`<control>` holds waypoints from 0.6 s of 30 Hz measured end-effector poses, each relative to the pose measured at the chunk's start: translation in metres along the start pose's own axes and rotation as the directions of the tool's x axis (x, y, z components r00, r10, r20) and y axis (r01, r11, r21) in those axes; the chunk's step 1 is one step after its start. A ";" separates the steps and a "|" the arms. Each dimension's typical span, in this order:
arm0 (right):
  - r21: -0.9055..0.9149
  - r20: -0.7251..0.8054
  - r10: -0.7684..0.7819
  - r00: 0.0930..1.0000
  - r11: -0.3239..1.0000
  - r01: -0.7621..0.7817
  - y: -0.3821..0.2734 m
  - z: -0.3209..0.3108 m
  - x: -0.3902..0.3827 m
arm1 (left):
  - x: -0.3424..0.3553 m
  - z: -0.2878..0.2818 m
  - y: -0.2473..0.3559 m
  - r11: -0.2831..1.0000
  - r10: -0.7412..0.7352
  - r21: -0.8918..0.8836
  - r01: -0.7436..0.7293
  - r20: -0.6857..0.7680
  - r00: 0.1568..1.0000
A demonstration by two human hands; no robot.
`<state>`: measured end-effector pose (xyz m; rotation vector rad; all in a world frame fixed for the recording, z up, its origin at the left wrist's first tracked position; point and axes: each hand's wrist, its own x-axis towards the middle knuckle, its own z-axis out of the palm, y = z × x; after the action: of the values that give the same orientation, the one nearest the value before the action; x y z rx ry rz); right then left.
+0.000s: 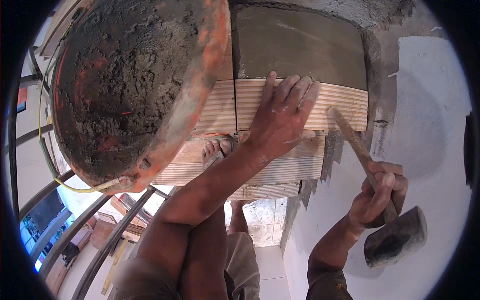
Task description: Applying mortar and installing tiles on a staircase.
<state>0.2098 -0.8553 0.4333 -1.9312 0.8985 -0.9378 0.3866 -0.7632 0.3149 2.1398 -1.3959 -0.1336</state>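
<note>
Rising along the right, a smooth white wall is smeared with grey mortar at its border. Beside me at upper left looms a round orange basin, its inside crusted with rough, crumbly grey mix. Dark metal railings slant down the left side. Ribbed, wood-look steps descend to pale floor tiles. At the top, a bed of wet mortar lies smooth and faintly glossy. Along its near edge sits a long, grooved cream-and-tan tile. The mallet has a black cylindrical head and a pale handle, whose end points at the tile; whether they touch, I cannot tell. The right hand is wrapped round that handle near the head. The left hand, dusty and gripping nothing, rests spread across the tile. A thin yellow cord meets the basin's rim.
</note>
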 end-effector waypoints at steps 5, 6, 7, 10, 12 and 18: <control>-0.018 0.050 0.011 0.999 1.000 -0.010 -0.002 0.000 -0.002 | -0.001 -0.002 -0.001 0.999 -0.006 -0.035 0.006 -0.006 1.000; 0.008 0.025 0.011 1.000 1.000 -0.012 0.000 -0.001 -0.002 | -0.001 -0.002 -0.002 0.999 -0.005 -0.034 0.004 -0.006 1.000; 0.035 0.001 0.015 1.000 0.999 -0.015 0.002 -0.002 -0.003 | -0.002 0.000 -0.002 1.000 -0.001 -0.023 0.000 -0.013 1.000; -0.046 0.011 0.067 0.998 0.997 -0.067 -0.010 0.000 -0.006 | -0.003 0.003 -0.003 1.000 0.006 -0.010 -0.007 -0.019 1.000; 0.042 -0.041 -0.002 0.999 0.999 0.004 0.004 -0.008 -0.019 | -0.001 0.004 -0.003 1.000 0.014 -0.011 -0.014 -0.021 1.000; -0.063 0.128 0.278 0.952 0.960 -0.272 0.010 -0.043 -0.087 | 0.001 -0.003 0.002 1.000 -0.012 -0.006 0.012 0.027 1.000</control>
<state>0.1299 -0.8016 0.4174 -1.8227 1.0821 -0.6197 0.3863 -0.7631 0.3190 2.1493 -1.3964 -0.1711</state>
